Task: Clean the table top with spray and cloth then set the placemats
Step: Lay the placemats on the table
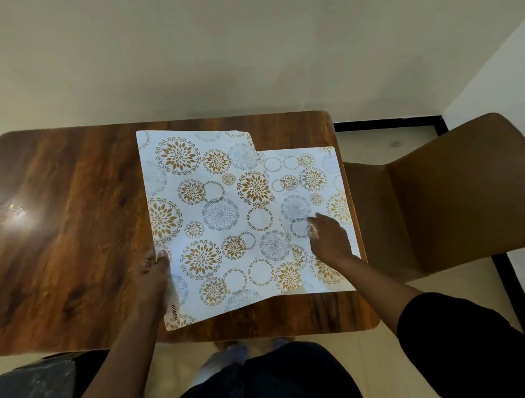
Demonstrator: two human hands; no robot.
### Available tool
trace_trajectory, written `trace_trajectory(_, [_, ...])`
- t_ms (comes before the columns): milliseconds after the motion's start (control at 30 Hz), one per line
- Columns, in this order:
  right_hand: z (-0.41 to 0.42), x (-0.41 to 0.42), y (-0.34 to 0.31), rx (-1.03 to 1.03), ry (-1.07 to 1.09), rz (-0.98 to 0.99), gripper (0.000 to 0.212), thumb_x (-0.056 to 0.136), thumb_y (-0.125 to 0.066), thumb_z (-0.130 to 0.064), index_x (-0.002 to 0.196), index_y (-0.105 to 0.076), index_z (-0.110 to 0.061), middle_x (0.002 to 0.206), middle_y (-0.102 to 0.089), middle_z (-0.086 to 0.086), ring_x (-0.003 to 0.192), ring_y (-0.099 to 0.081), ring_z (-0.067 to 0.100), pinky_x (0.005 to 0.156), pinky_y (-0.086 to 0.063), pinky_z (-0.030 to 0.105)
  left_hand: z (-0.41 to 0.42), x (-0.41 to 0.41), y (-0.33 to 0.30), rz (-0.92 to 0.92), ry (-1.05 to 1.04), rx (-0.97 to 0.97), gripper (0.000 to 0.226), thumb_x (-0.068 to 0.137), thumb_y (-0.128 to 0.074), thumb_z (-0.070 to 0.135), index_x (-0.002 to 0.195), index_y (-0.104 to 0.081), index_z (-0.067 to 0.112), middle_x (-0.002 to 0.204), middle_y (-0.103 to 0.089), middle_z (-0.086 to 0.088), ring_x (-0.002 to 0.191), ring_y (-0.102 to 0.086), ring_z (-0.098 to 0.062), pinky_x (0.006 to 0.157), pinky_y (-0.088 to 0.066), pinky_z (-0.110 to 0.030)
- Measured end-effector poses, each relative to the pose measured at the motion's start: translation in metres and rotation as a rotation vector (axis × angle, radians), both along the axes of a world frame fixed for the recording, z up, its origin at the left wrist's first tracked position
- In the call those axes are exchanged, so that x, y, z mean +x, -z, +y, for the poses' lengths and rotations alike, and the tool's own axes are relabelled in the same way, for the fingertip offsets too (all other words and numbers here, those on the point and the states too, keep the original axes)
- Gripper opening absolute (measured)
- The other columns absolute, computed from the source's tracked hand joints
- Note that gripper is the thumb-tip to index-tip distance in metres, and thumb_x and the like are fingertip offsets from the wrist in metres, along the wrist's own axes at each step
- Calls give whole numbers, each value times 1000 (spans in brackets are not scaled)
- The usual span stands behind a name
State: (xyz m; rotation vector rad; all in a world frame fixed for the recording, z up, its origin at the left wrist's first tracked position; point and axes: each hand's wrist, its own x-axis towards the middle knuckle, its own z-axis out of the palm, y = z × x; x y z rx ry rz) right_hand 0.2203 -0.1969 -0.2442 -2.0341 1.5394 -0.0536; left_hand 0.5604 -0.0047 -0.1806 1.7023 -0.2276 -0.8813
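plain cream walls back a dark wooden worktop (75,222), its grain shining under a light glare on the left side. a brown chair (453,196) stands just beside the worktop's right edge. no spray or cloth shows anywhere, so the wiping step looks finished and the placemat step is under way.

two patterned placemats lie on the right half of the worktop, overlapping. the upper placemat (214,219) sits skewed, its near corner pointing toward the person; the lower placemat (317,181) lies squarer, close along the right edge, partly covered by the other.

the left hand (151,271) pinches the upper placemat's left edge, thumb on top and fingers (147,265) curled beneath, likely to slide or lift it away toward the bare left half. the right hand (327,238) rests on the lower placemat with fingers straight and spread, pressing it flat, probably so it stays put while the top one is drawn off.

separating them cleanly seems the step in hand; the thin sheets may drag together if the press slackens.
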Motion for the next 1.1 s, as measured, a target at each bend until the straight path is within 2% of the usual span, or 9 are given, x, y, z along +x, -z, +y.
trace_trajectory(167, [0, 50, -37, 321, 257, -476, 43, 105, -46, -42, 141, -55, -20, 144, -59, 8, 123, -62, 26, 103, -47, 44, 3, 14, -3, 72, -30, -14, 32, 115, -46, 8, 141, -60, -3, 129, -72, -19, 97, -74, -29, 77, -66, -38])
trace_trajectory(300, [2, 89, -70, 626, 413, -758, 33, 103, -59, -26, 135, -54, -17, 119, -68, 12, 92, -69, 28, 80, -56, 40, 6, 42, -2, 83, -35, -39, 29, 114, -46, 7, 137, -62, -3, 125, -72, -19, 92, -75, -26, 66, -66, -30])
trace_trajectory(467, [9, 140, -91, 687, 378, -762, 35, 97, -61, -5, 132, -63, -9, 108, -74, 19, 83, -70, 28, 71, -60, 35, 20, 94, -5, 90, -24, -18, 32, 115, -45, 9, 142, -61, 1, 137, -70, -21, 115, -71, -41, 92, -63, -48])
trace_trajectory(600, [27, 187, -98, 678, 304, -712, 32, 95, -63, -3, 126, -68, -9, 107, -77, 9, 85, -74, 19, 68, -60, 34, 38, 143, -4, 73, -6, -47, 33, 114, -47, 7, 141, -61, -6, 136, -69, -25, 116, -72, -43, 85, -65, -42])
trace_trajectory(733, [51, 239, -101, 627, 303, -688, 32, 95, -62, -1, 125, -66, -11, 113, -75, 8, 99, -73, 23, 73, -63, 41, 57, 191, -8, 65, 45, -76, 33, 115, -46, 9, 142, -59, -4, 132, -70, -23, 89, -80, -17, 69, -66, -27])
trace_trajectory(833, [67, 279, -102, 570, 326, -698, 31, 96, -61, 3, 124, -65, -8, 118, -73, 11, 100, -71, 23, 66, -60, 31, 69, 229, -12, 70, 54, -32, 34, 115, -49, 13, 145, -59, 2, 128, -73, -18, 101, -77, -32, 67, -67, -30])
trace_trajectory(933, [81, 317, -104, 566, 371, -697, 32, 96, -62, 3, 126, -66, -8, 122, -72, 11, 91, -72, 17, 60, -55, 27, 81, 261, -13, -73, 61, 20, 33, 111, -58, 18, 141, -65, 8, 127, -76, -12, 100, -79, -26, 81, -67, -40])
trace_trajectory(1033, [94, 355, -103, 543, 420, -700, 34, 96, -61, 6, 128, -65, -4, 119, -70, 10, 63, -65, 0, 44, -46, 14, 93, 289, -14, -483, 54, 237, 47, 104, -63, 38, 148, -62, 21, 145, -68, -6, 128, -68, -28, 112, -52, -54])
trace_trajectory(1100, [102, 383, -99, 537, 435, -696, 33, 96, -59, 7, 128, -66, -3, 119, -70, 11, 63, -60, 2, 40, -41, 11, 103, 300, -17, -659, 6, 322, 54, 103, -61, 41, 155, -55, 25, 156, -61, -5, 140, -59, -30, 118, -45, -56])
